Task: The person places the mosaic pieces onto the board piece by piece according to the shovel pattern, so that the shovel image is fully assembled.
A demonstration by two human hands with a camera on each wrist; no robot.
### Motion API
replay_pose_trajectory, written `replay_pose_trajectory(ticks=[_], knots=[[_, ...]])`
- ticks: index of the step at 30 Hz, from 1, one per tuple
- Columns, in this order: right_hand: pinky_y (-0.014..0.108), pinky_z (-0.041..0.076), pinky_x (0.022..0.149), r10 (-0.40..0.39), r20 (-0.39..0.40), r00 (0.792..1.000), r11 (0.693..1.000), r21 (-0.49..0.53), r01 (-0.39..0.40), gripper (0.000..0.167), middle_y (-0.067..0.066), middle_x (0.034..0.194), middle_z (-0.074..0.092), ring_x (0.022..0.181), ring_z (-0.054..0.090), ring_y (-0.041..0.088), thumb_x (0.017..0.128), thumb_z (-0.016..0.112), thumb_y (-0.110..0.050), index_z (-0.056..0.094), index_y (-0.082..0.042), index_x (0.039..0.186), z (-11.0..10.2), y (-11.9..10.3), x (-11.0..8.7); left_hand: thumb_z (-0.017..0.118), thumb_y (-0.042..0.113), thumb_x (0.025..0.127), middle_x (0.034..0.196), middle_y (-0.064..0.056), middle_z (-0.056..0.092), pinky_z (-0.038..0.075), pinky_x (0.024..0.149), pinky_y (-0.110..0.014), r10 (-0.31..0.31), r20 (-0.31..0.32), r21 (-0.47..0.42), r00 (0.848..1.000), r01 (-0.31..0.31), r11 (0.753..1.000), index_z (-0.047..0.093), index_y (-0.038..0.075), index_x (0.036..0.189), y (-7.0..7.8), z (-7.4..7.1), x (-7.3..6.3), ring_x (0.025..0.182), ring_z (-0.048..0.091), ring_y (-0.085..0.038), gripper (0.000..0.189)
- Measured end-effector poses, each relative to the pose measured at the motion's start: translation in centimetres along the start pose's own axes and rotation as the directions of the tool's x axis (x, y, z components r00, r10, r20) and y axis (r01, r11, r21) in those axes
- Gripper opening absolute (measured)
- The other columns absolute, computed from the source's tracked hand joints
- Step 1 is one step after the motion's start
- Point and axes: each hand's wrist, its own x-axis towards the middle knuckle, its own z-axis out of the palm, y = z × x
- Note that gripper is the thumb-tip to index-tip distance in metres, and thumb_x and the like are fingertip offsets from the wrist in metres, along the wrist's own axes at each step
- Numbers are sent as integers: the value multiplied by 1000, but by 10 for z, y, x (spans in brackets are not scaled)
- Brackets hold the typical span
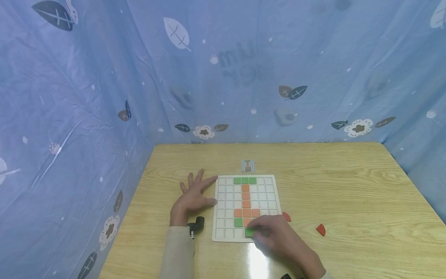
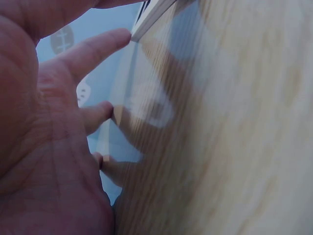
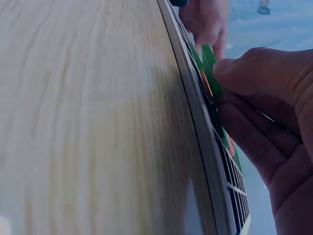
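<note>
A white grid board [image 1: 221, 213] lies on the table. Green square tiles [image 1: 245, 180] sit in its top row, and orange tiles [image 1: 246, 195] run down the middle to a wider orange row. Below that row, another green tile [image 1: 238, 222] shows left of an orange one. My right hand [image 1: 275, 234] pinches a green square tile [image 3: 209, 71] between thumb and fingers, tilted over the bottom row; the fingers hide nearby cells. My left hand [image 1: 193, 197], fingers spread, touches the board's left edge with thumb and index finger; its other fingertips rest on the table [image 2: 220, 147].
A small pattern card [image 1: 248, 166] lies behind the board. Two red quarter-circle pieces lie to the right, one [image 1: 286, 216] close by the board's edge, the other [image 1: 321, 229] farther out. A blue patterned curtain [image 1: 244, 77] surrounds the table's back and sides.
</note>
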Motion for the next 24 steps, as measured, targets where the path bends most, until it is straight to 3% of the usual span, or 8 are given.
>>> replay_pose_trajectory(ticks=[7, 16, 24], knots=[[22, 58, 73, -39, 14, 999, 999, 2, 39, 33, -14, 89, 76, 78, 64, -1, 86, 77, 7, 83, -22, 102, 1, -2, 0, 89, 25, 79, 186, -14, 4, -27, 121, -79, 0, 0, -8, 1000, 0, 1000, 53, 35, 164, 0, 0, 0, 166, -23, -51, 92], [18, 57, 77, -146, -31, 989, 983, -120, 141, 31, -14, 92, 76, 83, 62, -5, 83, 81, 6, 82, -18, 102, 5, -3, 1, 89, 26, 80, 186, -13, 4, -27, 122, -79, -7, -1, 5, 1000, 7, 1000, 53, 36, 164, 1, -1, 0, 166, -22, -50, 92], [19, 57, 75, -110, -53, 993, 991, -76, 106, 34, -13, 93, 76, 83, 64, -2, 84, 80, 7, 81, -21, 104, 5, -3, 2, 89, 27, 80, 186, -14, 4, -26, 121, -80, 0, 0, 4, 1000, 0, 1000, 53, 36, 164, 0, 0, 1, 166, -22, -51, 92]])
